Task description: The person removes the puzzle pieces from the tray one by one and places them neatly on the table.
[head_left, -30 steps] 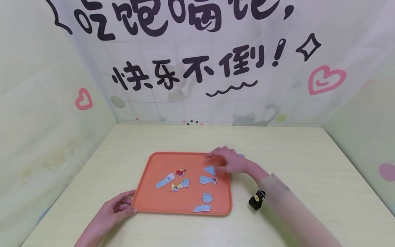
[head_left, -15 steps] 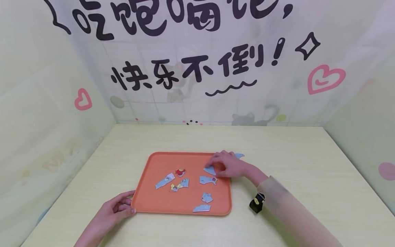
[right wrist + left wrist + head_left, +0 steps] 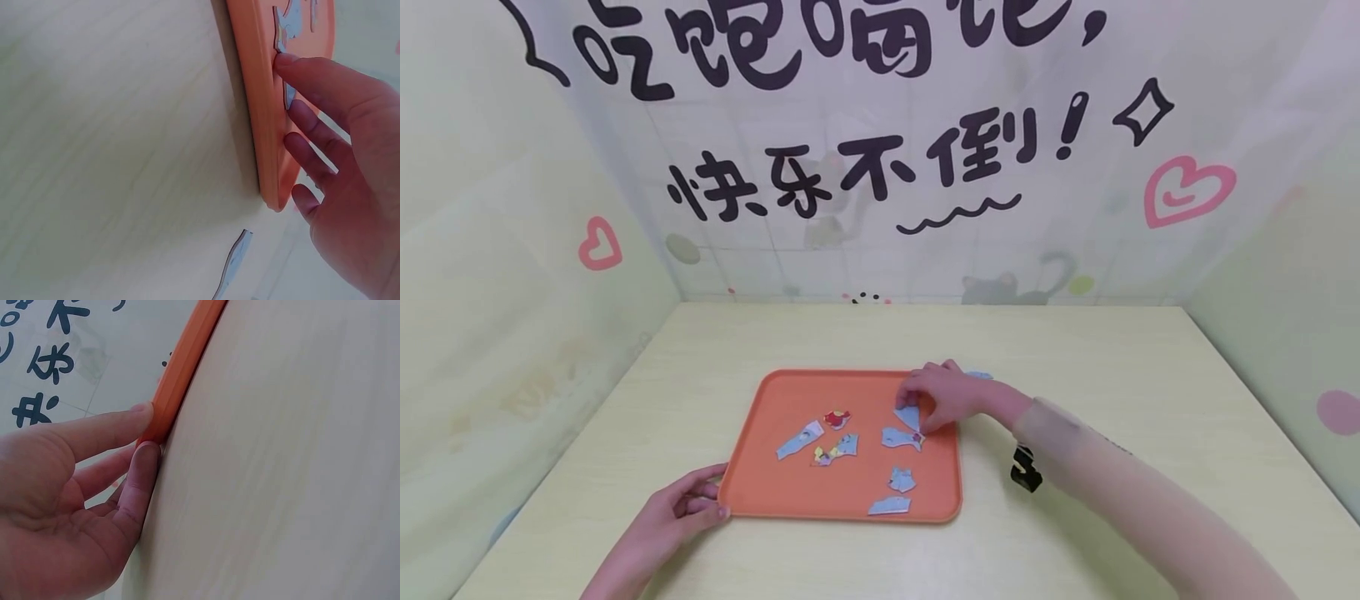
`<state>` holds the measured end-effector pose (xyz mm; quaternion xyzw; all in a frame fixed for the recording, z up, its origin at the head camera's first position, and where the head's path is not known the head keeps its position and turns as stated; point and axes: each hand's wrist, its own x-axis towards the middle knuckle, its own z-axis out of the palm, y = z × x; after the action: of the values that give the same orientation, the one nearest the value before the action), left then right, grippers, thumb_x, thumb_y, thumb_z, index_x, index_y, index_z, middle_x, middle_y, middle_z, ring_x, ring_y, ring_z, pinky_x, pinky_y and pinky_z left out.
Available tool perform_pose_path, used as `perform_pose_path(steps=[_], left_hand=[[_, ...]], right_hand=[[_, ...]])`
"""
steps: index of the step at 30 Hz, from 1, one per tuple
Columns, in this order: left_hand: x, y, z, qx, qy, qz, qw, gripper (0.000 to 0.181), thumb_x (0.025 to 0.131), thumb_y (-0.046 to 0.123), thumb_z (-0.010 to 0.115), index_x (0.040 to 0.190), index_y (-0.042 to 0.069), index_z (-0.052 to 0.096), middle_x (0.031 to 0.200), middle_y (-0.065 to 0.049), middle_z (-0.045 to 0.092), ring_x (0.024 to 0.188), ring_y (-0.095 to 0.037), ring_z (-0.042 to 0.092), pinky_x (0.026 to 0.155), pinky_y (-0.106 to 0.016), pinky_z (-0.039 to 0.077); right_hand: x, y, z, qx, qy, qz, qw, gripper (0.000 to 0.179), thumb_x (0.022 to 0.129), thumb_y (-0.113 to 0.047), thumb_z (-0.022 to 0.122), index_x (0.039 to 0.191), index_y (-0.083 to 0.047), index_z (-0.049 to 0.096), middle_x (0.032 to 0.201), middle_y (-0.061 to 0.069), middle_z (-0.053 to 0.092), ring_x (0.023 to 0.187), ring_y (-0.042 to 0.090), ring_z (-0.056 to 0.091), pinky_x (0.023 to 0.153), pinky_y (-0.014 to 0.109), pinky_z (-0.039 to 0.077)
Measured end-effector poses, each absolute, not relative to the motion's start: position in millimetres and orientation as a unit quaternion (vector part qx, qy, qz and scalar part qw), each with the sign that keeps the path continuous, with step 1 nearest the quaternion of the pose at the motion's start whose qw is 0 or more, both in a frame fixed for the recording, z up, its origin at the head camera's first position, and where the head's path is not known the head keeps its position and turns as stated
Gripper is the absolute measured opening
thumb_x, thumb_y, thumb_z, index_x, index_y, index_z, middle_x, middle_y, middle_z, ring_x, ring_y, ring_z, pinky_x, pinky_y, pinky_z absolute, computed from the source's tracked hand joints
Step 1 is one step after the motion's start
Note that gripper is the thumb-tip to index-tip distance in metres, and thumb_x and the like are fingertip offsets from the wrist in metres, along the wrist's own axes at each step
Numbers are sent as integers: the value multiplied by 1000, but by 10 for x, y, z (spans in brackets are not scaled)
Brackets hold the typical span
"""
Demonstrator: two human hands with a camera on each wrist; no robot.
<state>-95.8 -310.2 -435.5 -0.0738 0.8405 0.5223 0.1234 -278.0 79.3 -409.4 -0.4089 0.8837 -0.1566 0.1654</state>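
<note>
An orange tray (image 3: pixel 850 505) lies on the table with several flat, irregular puzzle pieces on it. My left hand (image 3: pixel 679 506) grips the tray's near left corner, thumb and fingers at its edge (image 3: pixel 178 381). Over the right side of the tray, my right hand (image 3: pixel 946 392) has its thumb and fingertips at opposite ends of a blue triangular puzzle piece (image 3: pixel 907 417), pinching it. Its thumb overlaps the tail of a blue fish-shaped piece (image 3: pixel 896 437) just in front. In the right wrist view, the held piece (image 3: pixel 289 95) shows between thumb and forefinger, low inside the tray rim.
A red piece (image 3: pixel 837 419), a long blue piece (image 3: pixel 800 440) and a yellow-and-blue piece (image 3: pixel 837 451) lie left of centre. Two blue pieces, one jagged (image 3: pixel 902 479) and one long (image 3: pixel 890 506), sit near the front right. Another blue piece (image 3: pixel 980 375) rests on the table beyond the tray.
My right hand has lowered onto the blue triangular piece, closed its fingers about it and shifted it slightly toward the fish-shaped piece. The left hand stays at the tray corner.
</note>
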Motion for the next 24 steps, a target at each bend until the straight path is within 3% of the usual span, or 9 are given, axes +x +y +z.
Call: perform_pose_path(steps=[11,24], left_hand=[[-951,-3118,-4347,-83,842,518,127,71,88,18,74,149,4,40,118,-9,57,93,-5,63,82,-18,52],[-961,-3115,-4371,-81,843,517,126,71,88,18,74,149,4,41,118,-9,57,93,-5,63,82,-18,52]], right_hand=[[-2806,755,-4097,-417,878,-158,175,38,81,-29,80,116,-26,64,108,-7,61,106,12,46,90,41,29],[-2780,731,-4024,-430,873,-133,189,37,82,-25,77,117,-26,65,110,-6,61,108,13,46,95,43,31]])
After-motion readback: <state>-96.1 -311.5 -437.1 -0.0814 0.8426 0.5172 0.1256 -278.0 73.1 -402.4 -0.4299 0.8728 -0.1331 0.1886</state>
